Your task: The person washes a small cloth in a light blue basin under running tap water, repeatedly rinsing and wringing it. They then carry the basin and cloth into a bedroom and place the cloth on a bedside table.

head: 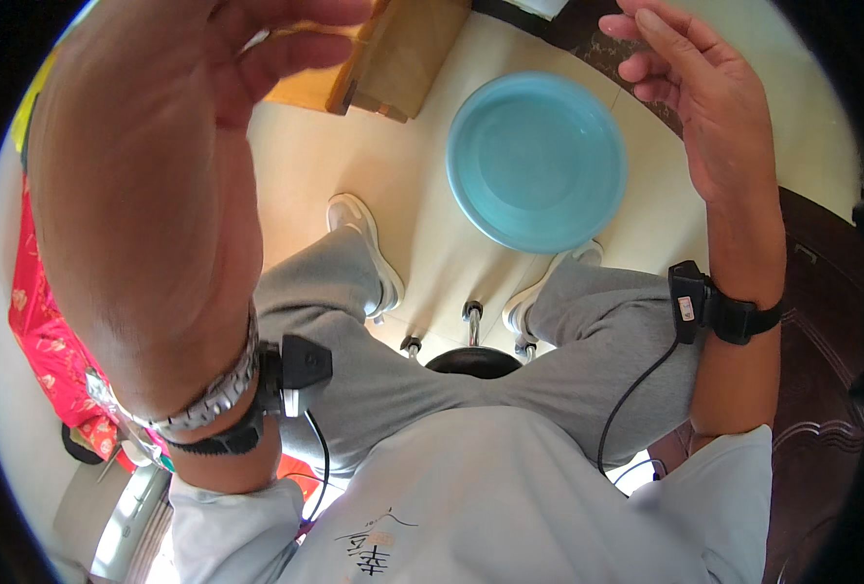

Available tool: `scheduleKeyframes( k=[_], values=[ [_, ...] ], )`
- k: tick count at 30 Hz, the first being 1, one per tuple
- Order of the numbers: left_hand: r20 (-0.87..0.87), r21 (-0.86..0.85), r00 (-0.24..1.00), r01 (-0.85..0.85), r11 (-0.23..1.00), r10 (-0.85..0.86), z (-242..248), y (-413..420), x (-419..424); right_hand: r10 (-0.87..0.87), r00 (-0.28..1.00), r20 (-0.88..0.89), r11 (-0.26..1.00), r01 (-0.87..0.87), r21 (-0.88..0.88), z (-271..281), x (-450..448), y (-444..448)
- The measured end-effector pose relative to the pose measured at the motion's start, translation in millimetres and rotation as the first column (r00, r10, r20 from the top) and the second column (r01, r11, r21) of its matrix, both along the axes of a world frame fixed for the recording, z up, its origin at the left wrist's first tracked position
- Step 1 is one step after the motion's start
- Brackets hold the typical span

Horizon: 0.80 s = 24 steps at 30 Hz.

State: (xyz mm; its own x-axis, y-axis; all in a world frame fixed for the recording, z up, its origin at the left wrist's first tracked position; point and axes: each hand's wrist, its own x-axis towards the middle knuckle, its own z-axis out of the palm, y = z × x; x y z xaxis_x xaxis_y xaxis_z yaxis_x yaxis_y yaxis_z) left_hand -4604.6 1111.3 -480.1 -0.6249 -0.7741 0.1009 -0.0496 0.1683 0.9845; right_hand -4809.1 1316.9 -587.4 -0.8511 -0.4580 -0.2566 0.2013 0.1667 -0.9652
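Observation:
My left hand (176, 124) is raised close to the camera at the upper left, its fingers partly cut off by the top edge. A metal watch band (220, 394) and a black strap with a small box circle that wrist. My right hand (684, 66) is held up at the upper right, fingers loosely curled and apart, with nothing seen in it. A black strap with a box (687, 303) and a cable sits on the right forearm. Between the hands, lower down on the floor, stands a light blue plastic basin (538, 160); nothing shows inside it. Neither hand touches it.
A wooden cabinet (410, 58) stands at the top. Dark carved wooden furniture (815, 350) is at the right. My shoes (363, 241) rest on the pale tiled floor (432, 168). A black stool seat (473, 363) is under me. Red patterned cloth (45, 343) hangs at the left.

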Motion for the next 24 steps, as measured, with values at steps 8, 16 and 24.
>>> scheduleKeyframes(
  k=[8, 16, 24],
  values=[
    [-0.034, 0.048, 0.999, 0.018, 0.999, -0.016, -4.6, 1.7, 15.8, 0.226, 0.964, -0.140, 0.974, -0.221, 0.051, -33.4, -18.2, 38.6],
    [0.003, 0.251, 0.979, 0.198, 0.947, -0.205, -10.3, 8.7, -24.8, 0.066, 0.996, -0.060, 0.996, -0.069, -0.050, 9.8, 2.0, 8.1],
    [0.040, 0.217, 0.909, 0.397, 0.892, -0.415, -32.1, 17.5, -23.6, 0.071, 0.993, -0.099, 0.992, -0.081, -0.099, 38.5, 20.3, 20.5]
  ],
)
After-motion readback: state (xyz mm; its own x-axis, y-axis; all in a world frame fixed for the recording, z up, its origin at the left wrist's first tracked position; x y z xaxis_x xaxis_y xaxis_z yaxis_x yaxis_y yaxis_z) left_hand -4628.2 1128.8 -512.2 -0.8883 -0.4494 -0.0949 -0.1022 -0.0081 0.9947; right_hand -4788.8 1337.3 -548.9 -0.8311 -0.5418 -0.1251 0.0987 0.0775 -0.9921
